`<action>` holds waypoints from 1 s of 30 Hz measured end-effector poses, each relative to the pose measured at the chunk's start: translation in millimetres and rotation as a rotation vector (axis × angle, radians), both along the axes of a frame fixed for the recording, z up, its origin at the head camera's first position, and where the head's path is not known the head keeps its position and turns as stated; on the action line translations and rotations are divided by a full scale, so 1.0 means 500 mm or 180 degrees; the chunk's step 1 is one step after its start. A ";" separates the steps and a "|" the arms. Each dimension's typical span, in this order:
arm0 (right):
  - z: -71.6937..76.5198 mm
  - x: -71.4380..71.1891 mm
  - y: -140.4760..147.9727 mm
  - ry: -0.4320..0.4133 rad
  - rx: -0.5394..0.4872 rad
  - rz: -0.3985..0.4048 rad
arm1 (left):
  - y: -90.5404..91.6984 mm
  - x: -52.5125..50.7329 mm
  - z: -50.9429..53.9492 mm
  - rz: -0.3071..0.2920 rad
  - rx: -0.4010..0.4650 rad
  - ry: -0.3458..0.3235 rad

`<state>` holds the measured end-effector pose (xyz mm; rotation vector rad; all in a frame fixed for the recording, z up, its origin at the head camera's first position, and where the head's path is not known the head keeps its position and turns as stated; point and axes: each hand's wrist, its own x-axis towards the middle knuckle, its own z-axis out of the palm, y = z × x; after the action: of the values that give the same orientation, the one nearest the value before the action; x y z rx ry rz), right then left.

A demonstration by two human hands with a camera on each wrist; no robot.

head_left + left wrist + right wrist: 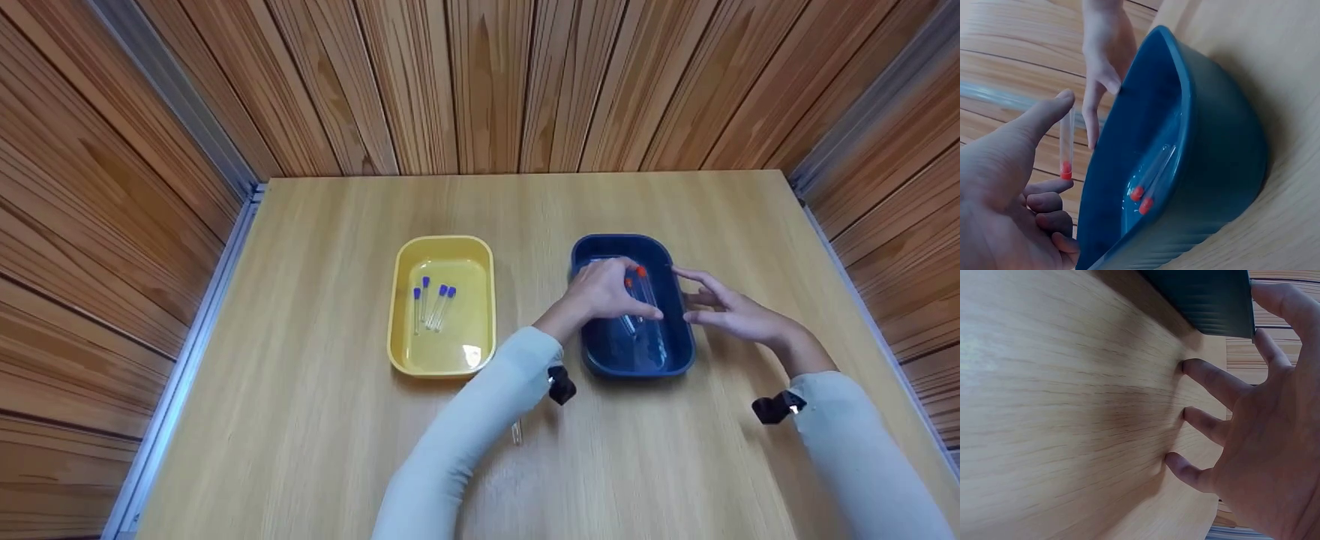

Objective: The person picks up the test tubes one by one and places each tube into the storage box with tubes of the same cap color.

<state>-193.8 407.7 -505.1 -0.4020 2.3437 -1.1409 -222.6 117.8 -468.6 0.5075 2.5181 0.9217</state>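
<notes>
My left hand (600, 291) is over the dark blue tray (637, 372). Between thumb and index finger it pinches a clear test tube (1067, 138) by its two ends, the red cap (1066, 170) against the index finger. More red-capped test tubes (1155, 174) lie inside the tray, partly hidden by the left hand in the head view. At the tray's right side is my right hand (724, 306), its fingers spread. Its thumb and a finger touch the rim, and other fingertips (1193, 367) rest on the table in the right wrist view.
A yellow tray (442, 369) stands to the left with several purple-capped tubes (442, 300) inside. On the table (315, 420), one clear tube (517, 433) pokes out beside the left sleeve. Wooden panel walls (487, 82) border the back and sides.
</notes>
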 end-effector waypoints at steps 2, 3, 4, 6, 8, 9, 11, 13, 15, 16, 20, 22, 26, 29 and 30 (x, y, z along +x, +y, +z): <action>-0.001 0.001 0.000 -0.0008 -0.0005 0.0010 | 0.005 -0.007 -0.002 -0.0014 -0.0014 -0.0053; -0.001 0.001 0.000 -0.0009 -0.0006 0.0010 | 0.007 -0.009 -0.003 -0.0006 -0.0012 -0.0090; -0.001 0.002 0.001 -0.0015 -0.0002 0.0004 | 0.010 -0.012 -0.003 -0.0003 -0.0017 -0.0118; 0.000 0.003 0.002 -0.0020 0.0013 -0.0010 | 0.015 -0.016 -0.003 0.0012 -0.0054 -0.0165; -0.001 0.002 0.003 -0.0013 0.0009 -0.0008 | 0.020 -0.019 -0.003 0.0029 -0.0087 -0.0198; 0.000 0.002 0.003 -0.0015 0.0005 -0.0008 | 0.023 -0.019 -0.003 0.0041 -0.0099 -0.0213; 0.000 0.001 0.003 -0.0030 -0.0003 -0.0014 | 0.029 -0.020 -0.005 0.0067 -0.0121 -0.0240; 0.000 0.000 0.003 -0.0040 -0.0016 -0.0018 | 0.034 -0.019 -0.009 0.0108 -0.0124 -0.0263; 0.000 0.001 0.003 -0.0046 -0.0020 -0.0022 | 0.039 -0.018 -0.015 0.0156 -0.0131 -0.0291; 0.000 0.000 0.003 -0.0043 -0.0023 -0.0018 | 0.042 -0.017 -0.018 0.0186 -0.0136 -0.0310; -0.001 -0.001 0.002 -0.0026 -0.0023 0.0013 | 0.051 -0.013 -0.033 0.0337 -0.0183 -0.0396; -0.001 0.000 0.003 -0.0024 -0.0010 0.0010 | 0.056 -0.011 -0.040 0.0402 -0.0194 -0.0433; -0.001 0.001 0.004 -0.0031 0.0016 -0.0011 | 0.064 -0.009 -0.052 0.0455 -0.0180 -0.0457; -0.003 -0.001 0.004 -0.0044 0.0016 -0.0014 | 0.067 -0.008 -0.058 0.0440 -0.0165 -0.0437; -0.003 -0.001 0.003 -0.0047 0.0006 -0.0009 | 0.067 -0.008 -0.059 0.0443 -0.0161 -0.0441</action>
<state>-194.2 409.4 -506.7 -0.3885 2.3332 -1.1392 -226.4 151.4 -498.2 0.2463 2.4678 0.9076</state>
